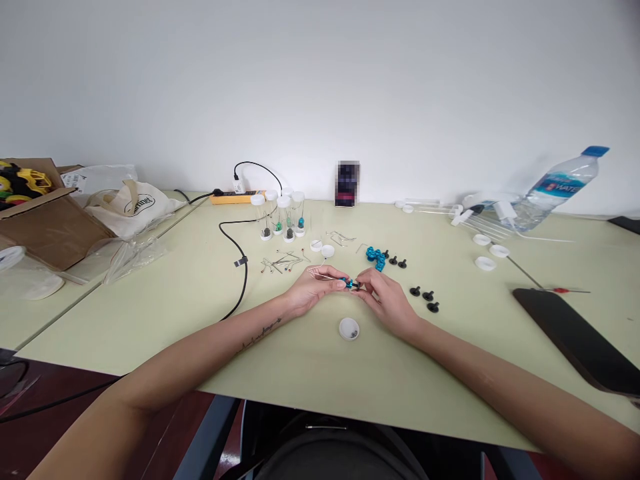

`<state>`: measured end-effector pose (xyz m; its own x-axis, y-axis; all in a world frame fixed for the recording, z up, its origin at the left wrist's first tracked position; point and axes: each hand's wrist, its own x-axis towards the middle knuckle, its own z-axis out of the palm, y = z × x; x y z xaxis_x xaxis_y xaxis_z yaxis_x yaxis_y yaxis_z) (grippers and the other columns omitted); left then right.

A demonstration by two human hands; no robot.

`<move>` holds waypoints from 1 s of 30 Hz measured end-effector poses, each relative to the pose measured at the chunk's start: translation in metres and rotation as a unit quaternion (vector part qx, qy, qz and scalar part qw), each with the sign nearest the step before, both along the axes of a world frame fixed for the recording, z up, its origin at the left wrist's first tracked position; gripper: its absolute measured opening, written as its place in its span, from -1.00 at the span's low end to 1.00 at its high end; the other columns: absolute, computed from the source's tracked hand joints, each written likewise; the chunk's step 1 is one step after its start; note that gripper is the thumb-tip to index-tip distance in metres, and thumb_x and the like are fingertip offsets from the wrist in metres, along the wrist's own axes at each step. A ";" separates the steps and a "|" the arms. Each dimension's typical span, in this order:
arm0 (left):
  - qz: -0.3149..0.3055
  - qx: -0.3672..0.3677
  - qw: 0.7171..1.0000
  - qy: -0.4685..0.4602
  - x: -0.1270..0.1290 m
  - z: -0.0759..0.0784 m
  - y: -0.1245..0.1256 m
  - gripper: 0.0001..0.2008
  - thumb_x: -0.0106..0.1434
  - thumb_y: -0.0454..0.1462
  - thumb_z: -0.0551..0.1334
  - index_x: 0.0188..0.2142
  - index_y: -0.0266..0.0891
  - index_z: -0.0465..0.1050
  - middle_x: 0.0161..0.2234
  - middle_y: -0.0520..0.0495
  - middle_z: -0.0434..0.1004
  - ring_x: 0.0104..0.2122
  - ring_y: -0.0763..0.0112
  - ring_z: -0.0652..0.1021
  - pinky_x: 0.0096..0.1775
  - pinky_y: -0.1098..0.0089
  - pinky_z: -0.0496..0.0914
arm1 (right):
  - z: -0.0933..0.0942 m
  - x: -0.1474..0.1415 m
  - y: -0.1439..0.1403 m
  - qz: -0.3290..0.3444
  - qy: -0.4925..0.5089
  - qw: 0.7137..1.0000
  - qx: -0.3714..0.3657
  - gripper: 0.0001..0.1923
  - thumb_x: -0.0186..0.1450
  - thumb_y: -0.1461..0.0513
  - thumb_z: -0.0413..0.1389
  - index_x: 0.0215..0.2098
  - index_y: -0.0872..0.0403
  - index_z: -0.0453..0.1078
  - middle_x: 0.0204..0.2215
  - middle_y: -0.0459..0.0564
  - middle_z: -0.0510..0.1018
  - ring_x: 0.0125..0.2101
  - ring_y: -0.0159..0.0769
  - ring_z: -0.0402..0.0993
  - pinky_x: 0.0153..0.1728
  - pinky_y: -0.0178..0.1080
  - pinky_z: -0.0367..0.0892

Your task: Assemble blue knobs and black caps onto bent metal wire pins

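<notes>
My left hand (316,288) is closed, its fingertips pinching a small blue metal part (349,284). A bent wire or hex key sticks up between those fingers. From the other side, my right hand (384,299) pinches a small black piece (357,285) that meets the blue part. Just below both hands sits a white cap (349,329) with tiny metal bits in it. Behind my right hand lies a cluster of blue metal parts (376,258). Several black flanged pieces (429,296) stand to the right, with others (393,260) near the blue cluster.
Loose hex keys (285,261) lie left of centre. Capped clear tubes (289,217) stand behind them. A black cable (245,267) crosses the table. A phone (347,183) leans on the wall. Right are a water bottle (560,187) and a dark slab (575,340); left, a cardboard box (60,230).
</notes>
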<state>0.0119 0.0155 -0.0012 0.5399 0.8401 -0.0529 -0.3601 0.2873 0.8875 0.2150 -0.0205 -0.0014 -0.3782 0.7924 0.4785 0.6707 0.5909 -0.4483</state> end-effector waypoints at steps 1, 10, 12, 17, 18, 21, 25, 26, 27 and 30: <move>0.000 0.000 1.000 0.000 0.000 0.000 0.000 -0.71 -0.10 -0.29 0.50 -0.35 -0.33 0.57 -0.36 -0.10 0.60 -0.33 0.37 0.58 -0.13 0.30 0.40 | 0.000 0.000 0.000 0.003 0.003 1.000 -0.005 -0.86 0.41 0.13 -0.03 -0.27 0.01 0.24 -0.36 -0.01 0.47 -0.42 -0.28 0.38 -0.45 -0.25 0.25; -0.003 0.001 1.000 0.003 0.000 0.000 0.000 -0.72 -0.10 -0.29 0.50 -0.35 -0.32 0.58 -0.37 -0.09 0.60 -0.32 0.37 0.57 -0.14 0.30 0.40 | 0.000 0.000 0.001 0.016 0.008 1.000 -0.007 -0.82 0.40 0.11 -0.03 -0.30 0.01 0.25 -0.38 -0.01 0.47 -0.44 -0.29 0.37 -0.44 -0.25 0.25; -0.009 0.004 1.000 0.004 0.000 0.000 0.000 -0.72 -0.10 -0.30 0.50 -0.35 -0.33 0.58 -0.37 -0.09 0.60 -0.32 0.37 0.57 -0.14 0.30 0.40 | 0.001 0.000 0.001 0.013 -0.005 0.999 -0.031 -0.73 0.41 0.07 -0.04 -0.38 0.02 0.22 -0.51 -0.07 0.42 -0.51 -0.31 0.32 -0.48 -0.26 0.21; -0.003 0.005 1.000 0.002 0.000 -0.001 0.001 -0.72 -0.09 -0.30 0.50 -0.35 -0.32 0.58 -0.37 -0.08 0.60 -0.33 0.38 0.58 -0.14 0.31 0.40 | 0.001 0.000 0.000 0.005 -0.004 1.000 -0.005 -0.82 0.42 0.12 -0.06 -0.29 0.02 0.24 -0.40 -0.02 0.46 -0.44 -0.28 0.36 -0.44 -0.26 0.23; -0.002 0.004 1.000 0.002 0.000 -0.002 0.002 -0.72 -0.09 -0.30 0.50 -0.35 -0.32 0.58 -0.37 -0.08 0.60 -0.33 0.39 0.58 -0.14 0.31 0.40 | 0.001 0.000 0.000 0.005 0.001 1.000 0.000 -0.85 0.41 0.13 -0.05 -0.27 0.02 0.25 -0.36 -0.01 0.47 -0.41 -0.28 0.37 -0.43 -0.26 0.24; -0.005 0.003 1.000 0.000 0.000 -0.002 0.002 -0.73 -0.09 -0.31 0.50 -0.35 -0.33 0.58 -0.38 -0.08 0.60 -0.33 0.39 0.58 -0.15 0.32 0.41 | 0.002 0.000 0.000 0.011 -0.002 1.000 -0.019 -0.79 0.41 0.10 -0.03 -0.34 0.02 0.24 -0.45 -0.05 0.45 -0.47 -0.29 0.37 -0.45 -0.26 0.22; -0.005 0.003 1.000 -0.002 0.000 -0.001 0.001 -0.73 -0.09 -0.32 0.49 -0.35 -0.34 0.57 -0.36 -0.09 0.61 -0.32 0.38 0.58 -0.14 0.33 0.41 | 0.001 0.000 0.001 0.009 -0.012 1.000 -0.012 -0.77 0.42 0.11 -0.07 -0.34 0.02 0.25 -0.47 -0.05 0.45 -0.47 -0.29 0.37 -0.46 -0.26 0.22; -0.004 0.003 1.000 -0.002 0.000 -0.001 0.001 -0.72 -0.09 -0.31 0.49 -0.35 -0.34 0.57 -0.36 -0.09 0.61 -0.32 0.38 0.58 -0.14 0.32 0.41 | 0.001 0.000 0.001 0.007 -0.008 1.000 0.001 -0.81 0.42 0.13 -0.06 -0.30 0.03 0.26 -0.42 -0.03 0.46 -0.44 -0.28 0.38 -0.45 -0.27 0.23; -0.003 0.002 1.000 -0.002 0.000 -0.001 0.001 -0.71 -0.09 -0.31 0.50 -0.34 -0.34 0.57 -0.36 -0.10 0.61 -0.32 0.37 0.59 -0.14 0.32 0.41 | 0.000 0.000 0.001 0.007 -0.002 1.000 0.012 -0.84 0.41 0.14 -0.05 -0.27 0.03 0.26 -0.38 -0.01 0.47 -0.42 -0.28 0.39 -0.45 -0.27 0.24; -0.003 -0.002 1.000 -0.003 0.000 -0.001 0.001 -0.69 -0.11 -0.29 0.50 -0.34 -0.35 0.57 -0.37 -0.09 0.60 -0.33 0.36 0.59 -0.15 0.30 0.42 | -0.001 0.001 0.002 0.019 0.003 1.000 0.018 -0.84 0.40 0.12 0.00 -0.29 0.03 0.26 -0.40 -0.03 0.46 -0.43 -0.30 0.38 -0.46 -0.28 0.25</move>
<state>0.0116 0.0164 -0.0023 0.5459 0.8361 -0.0536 -0.3632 0.2938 0.8842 0.2155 -0.0186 -0.0023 -0.4042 0.7597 0.5095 0.6452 0.6316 -0.4299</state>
